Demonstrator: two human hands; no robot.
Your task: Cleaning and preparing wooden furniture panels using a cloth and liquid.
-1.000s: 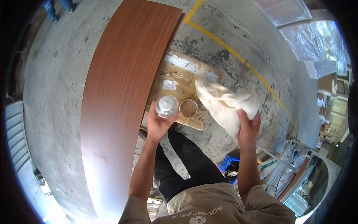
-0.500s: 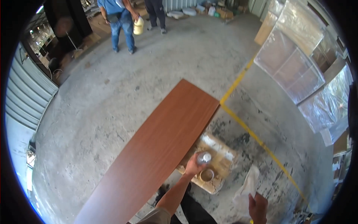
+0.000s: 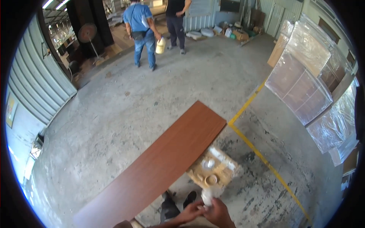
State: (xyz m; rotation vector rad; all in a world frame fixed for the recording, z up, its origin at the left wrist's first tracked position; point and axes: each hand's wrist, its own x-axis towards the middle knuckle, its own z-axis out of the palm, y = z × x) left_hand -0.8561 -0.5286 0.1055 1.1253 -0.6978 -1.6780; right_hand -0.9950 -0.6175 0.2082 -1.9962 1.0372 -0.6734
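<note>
My left hand and my right hand meet low in front of me. A white cloth sticks up from between them, somewhat blurred. The right fingers are wrapped round it, and the left fingers pinch its lower part against the right hand. Beyond them is a low wooden stand with a clear bottle on it. Nearer on the stand lies a ring-shaped tape roll. A long reddish-brown wood board stretches diagonally past the stand's left side, apart from both hands.
Yellow floor tape bends to the right of the board. Plastic-wrapped panels lean along the right side. Two people stand at the back; the one in blue carries a pale yellow jug. A fan stands at the far left.
My left hand has let go of the bottle, which now stands on the wooden stand, and has drawn back to the cloth. My right hand has brought the cloth leftward. The view has tilted up.
</note>
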